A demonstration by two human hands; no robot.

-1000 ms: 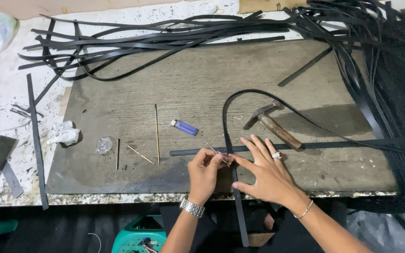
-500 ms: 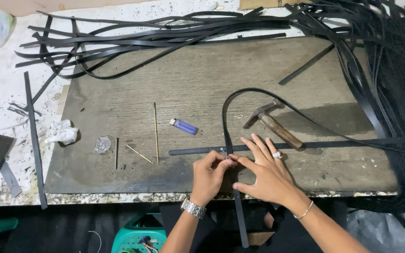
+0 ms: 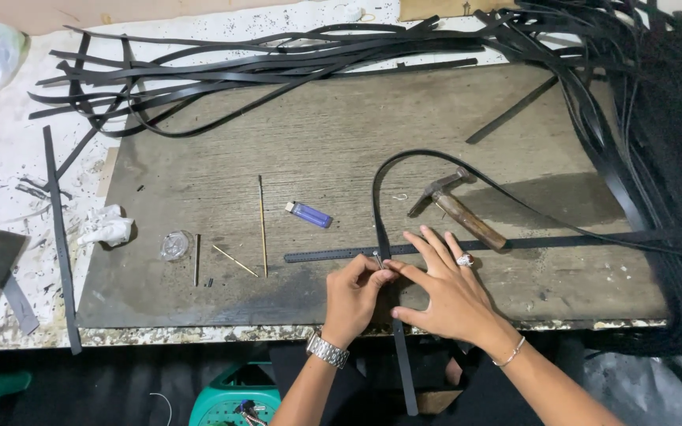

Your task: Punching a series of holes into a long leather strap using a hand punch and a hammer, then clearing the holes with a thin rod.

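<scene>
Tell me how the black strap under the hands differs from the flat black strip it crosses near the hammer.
The strap curves in an arch across the board; the strip lies straight and flat. The strap hangs over the board's front edge; the strip stays on the board, running left to right. The left hand holds a small metal pin at the strap, and the right hand presses there; the strip lies free. Both are black and narrow.

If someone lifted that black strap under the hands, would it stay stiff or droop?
The black strap would probably droop: it already bends in a loop on the board and hangs over the edge. Likely light, being thin and flat. It shouldn't roll.
</scene>
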